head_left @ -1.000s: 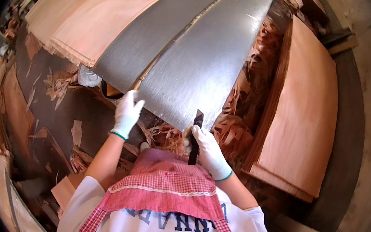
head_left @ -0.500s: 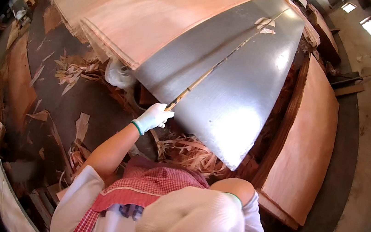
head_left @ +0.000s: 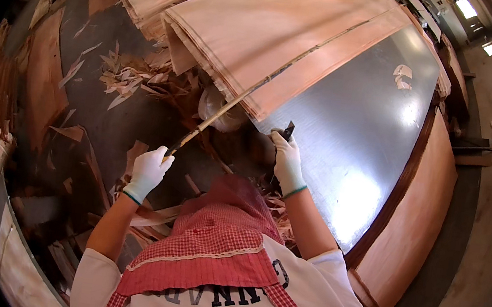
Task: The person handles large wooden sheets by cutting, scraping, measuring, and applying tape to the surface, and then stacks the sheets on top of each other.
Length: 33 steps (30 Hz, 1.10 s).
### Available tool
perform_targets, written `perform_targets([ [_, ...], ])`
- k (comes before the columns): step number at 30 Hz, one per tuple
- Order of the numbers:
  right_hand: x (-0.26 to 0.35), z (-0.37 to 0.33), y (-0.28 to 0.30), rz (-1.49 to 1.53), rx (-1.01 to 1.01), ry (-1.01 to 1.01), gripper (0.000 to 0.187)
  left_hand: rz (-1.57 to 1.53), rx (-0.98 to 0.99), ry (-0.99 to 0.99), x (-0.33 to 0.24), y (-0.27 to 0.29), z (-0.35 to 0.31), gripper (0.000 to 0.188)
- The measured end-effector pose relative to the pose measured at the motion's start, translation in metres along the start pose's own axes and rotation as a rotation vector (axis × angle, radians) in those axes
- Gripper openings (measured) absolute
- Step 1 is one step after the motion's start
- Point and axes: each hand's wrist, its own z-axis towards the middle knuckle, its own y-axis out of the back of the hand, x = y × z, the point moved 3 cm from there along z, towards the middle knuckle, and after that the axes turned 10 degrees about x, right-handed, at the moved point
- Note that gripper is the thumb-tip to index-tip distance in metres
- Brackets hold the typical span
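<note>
The person's left hand [head_left: 149, 169] has its grip closed round a thin stick [head_left: 220, 112] reaching out over the veneer stack [head_left: 241, 42]. The right hand's [head_left: 288, 162] grip clasps a dark tool [head_left: 289, 130] just beside that stack's near corner.

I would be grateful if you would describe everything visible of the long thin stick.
The stick is long and thin, narrowing toward its far end. It looks like bamboo, yellowish-brown with darker bands and patches along it. The gloved left hand grips its near end. From there it slants up and to the right in the picture, over the pinkish wood sheets; whether it touches them is unclear.
</note>
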Motion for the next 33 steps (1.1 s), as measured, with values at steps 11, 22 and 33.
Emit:
perform_targets([
  [11,-0.051,0.138,-0.029,-0.266,-0.182,0.016,0.021,-0.391,0.178,0.065,0.025,0.048,0.109,0.028],
  [22,0.054,0.139,-0.058,-0.527,-0.404,0.151,0.017,-0.601,0.351,-0.015,0.039,0.113,0.279,0.021],
  [33,0.087,0.334,-0.311,-0.981,-0.058,0.459,0.013,-1.063,1.244,0.156,0.082,0.078,0.384,0.009],
])
